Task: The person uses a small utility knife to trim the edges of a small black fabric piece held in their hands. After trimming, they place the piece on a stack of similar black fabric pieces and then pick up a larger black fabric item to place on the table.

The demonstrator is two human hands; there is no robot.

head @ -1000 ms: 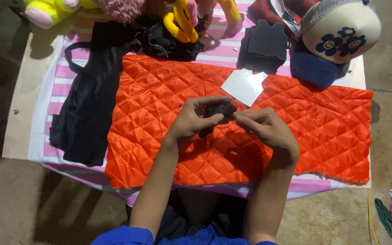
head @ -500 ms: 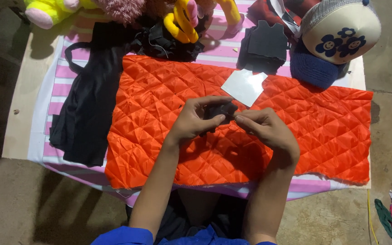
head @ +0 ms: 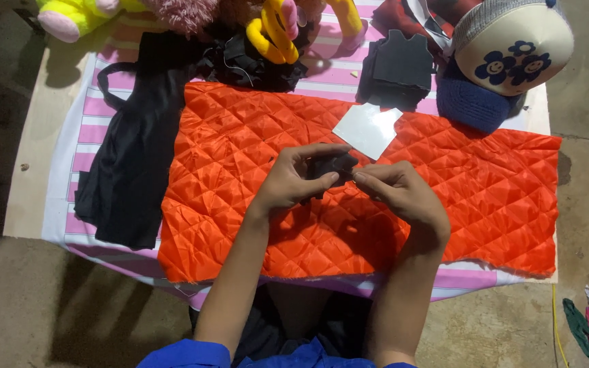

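While we look down over both forearms, we see the small, crumpled piece of black fabric (head: 330, 165) sitting between our two hands, held just above the bright orange quilted cloth (head: 240, 136) spread across the table. What matters is how the piece lies against our fingers: it sits at the tips of our left hand (head: 293, 182), and just left of the tips of our right hand (head: 400, 194). Its longer side seems to run roughly left to right, from one hand toward the other, though the dark folds make its outline hard for us to read. Our left hand is the nearer one; thumb and forefinger curve round the piece and pinch it, the thumb below and the forefinger arching over the top. Our right fingers (head: 369, 176) are pressed together in a fine pinch at the piece's right edge; we cannot tell whether they grip the fabric itself or something thin at its edge. Both wrists are bent inward, with the forearms coming up from the bottom and angled toward each other. A flat white card (head: 366, 129) lies on the orange cloth just beyond our hands, apart from them. A long black garment (head: 134, 170) lies to the left, half on the pink-and-white striped sheet (head: 80, 133).
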